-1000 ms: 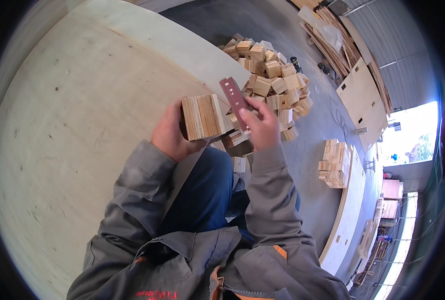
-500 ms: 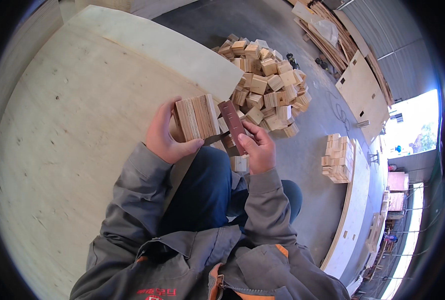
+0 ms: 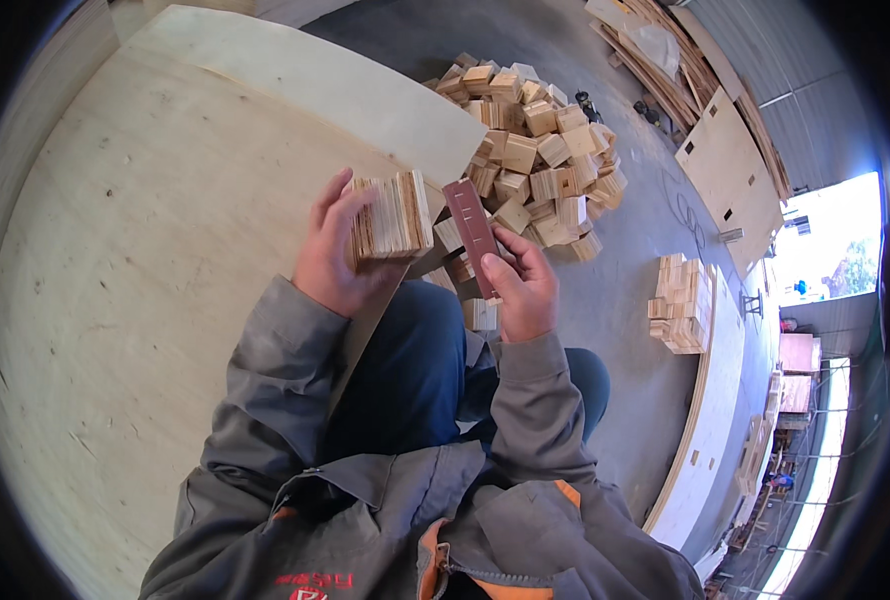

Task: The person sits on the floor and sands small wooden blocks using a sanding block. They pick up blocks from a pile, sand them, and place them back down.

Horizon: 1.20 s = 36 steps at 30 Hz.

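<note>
My left hand [image 3: 333,250] is closed round a plywood block [image 3: 393,218], its layered edges facing up, just above the edge of a large plywood sheet [image 3: 155,260]. My thumb is mostly hidden beneath the block. In my right hand [image 3: 523,285] is a reddish-brown sanding block [image 3: 472,225], long and flat with short pale staple-like marks across it. Thumb and fingers pinch its lower end. The sanding block stands tilted just right of the plywood block, with a small gap between them.
Beyond my hands, a heap of plywood blocks [image 3: 540,160] lies on the grey floor [image 3: 630,270]. A neat stack of blocks [image 3: 681,305] stands at the right beside a long plywood panel [image 3: 700,440]. Boards [image 3: 655,70] lean at the far right. My knees [image 3: 415,350] are below my hands.
The plywood block has been turned in my left hand, so a different layered side faces up, and my left fingers have shifted over it. The sanding block has moved slightly and shows more of its flat face.
</note>
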{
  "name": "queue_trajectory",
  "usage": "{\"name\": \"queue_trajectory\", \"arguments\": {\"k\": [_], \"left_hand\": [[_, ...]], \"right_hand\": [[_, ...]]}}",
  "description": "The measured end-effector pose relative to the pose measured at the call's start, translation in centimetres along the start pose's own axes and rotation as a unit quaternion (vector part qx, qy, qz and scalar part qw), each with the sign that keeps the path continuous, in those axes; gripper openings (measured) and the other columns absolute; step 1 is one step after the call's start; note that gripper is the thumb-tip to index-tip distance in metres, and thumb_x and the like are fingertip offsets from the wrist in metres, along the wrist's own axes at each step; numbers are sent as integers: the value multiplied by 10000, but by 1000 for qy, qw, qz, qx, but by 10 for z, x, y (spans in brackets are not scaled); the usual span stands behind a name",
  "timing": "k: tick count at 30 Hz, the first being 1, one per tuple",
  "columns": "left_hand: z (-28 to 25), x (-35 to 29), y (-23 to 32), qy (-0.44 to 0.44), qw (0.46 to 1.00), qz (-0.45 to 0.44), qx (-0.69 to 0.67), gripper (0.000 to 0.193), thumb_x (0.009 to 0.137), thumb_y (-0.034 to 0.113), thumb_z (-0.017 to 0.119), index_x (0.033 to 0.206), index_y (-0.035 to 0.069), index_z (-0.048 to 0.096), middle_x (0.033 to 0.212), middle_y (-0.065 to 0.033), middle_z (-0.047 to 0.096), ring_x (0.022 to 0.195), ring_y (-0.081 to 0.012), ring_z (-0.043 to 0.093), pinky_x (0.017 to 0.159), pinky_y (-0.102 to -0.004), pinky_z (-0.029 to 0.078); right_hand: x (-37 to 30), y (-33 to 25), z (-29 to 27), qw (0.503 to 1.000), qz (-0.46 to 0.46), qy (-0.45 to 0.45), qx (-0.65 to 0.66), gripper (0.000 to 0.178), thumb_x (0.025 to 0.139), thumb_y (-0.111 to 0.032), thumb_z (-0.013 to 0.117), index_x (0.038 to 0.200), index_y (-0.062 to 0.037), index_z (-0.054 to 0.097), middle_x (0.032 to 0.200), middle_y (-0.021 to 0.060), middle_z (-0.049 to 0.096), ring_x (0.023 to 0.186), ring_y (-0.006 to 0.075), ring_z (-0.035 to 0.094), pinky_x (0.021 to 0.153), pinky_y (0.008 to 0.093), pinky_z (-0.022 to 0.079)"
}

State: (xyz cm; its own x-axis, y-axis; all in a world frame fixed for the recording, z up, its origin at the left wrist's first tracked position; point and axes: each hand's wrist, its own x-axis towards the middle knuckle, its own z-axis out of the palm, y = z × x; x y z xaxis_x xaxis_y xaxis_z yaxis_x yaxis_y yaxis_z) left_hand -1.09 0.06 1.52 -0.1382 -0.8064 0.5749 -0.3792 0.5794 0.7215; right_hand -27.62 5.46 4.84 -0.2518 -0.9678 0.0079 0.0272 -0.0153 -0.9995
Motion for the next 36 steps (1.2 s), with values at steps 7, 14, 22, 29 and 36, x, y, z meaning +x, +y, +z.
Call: {"name": "queue_trajectory", "arguments": {"k": [7,14,22,29,36], "left_hand": [[12,-5,-12,6,978,-131,-163,1191,752,230,1073,1664,-53,362,1542,-266,569,1435,-382,629,1205,-487,522],[5,-8,-13,19,983,-160,-84,1210,675,62,1060,1676,-19,383,1504,-182,551,1411,-301,632,1213,-425,524],[6,-3,-11,40,989,-137,-44,1051,613,133,1027,1538,14,541,1408,-223,598,1295,-404,653,1117,-456,566],[2,-3,-11,26,983,-171,-67,1038,633,126,1033,1537,11,537,1426,-185,585,1325,-336,651,1143,-434,553],[1,-5,-13,3,974,-190,-124,1064,676,46,1017,1587,-9,471,1418,-152,677,1342,-255,678,1159,-406,546]], "right_hand": [[-12,-13,3,998,-37,-5,-52,470,1002,-95,819,1430,44,684,1336,154,764,1166,184,732,1005,348,601],[-42,-39,24,910,-298,-48,-284,491,912,-139,902,1360,-24,739,1568,244,645,1314,383,683,1120,466,555],[-23,-31,54,797,-417,-71,-431,516,823,-131,908,1325,-96,793,1558,174,664,1249,387,659,1101,506,523],[75,-39,95,817,-375,-81,-431,443,905,-222,841,1331,-106,802,1499,180,712,1262,421,675,1114,512,535],[-4,-47,56,823,-366,-101,-422,491,885,-149,879,1355,-53,773,1528,239,684,1263,427,684,1105,522,528]]}}
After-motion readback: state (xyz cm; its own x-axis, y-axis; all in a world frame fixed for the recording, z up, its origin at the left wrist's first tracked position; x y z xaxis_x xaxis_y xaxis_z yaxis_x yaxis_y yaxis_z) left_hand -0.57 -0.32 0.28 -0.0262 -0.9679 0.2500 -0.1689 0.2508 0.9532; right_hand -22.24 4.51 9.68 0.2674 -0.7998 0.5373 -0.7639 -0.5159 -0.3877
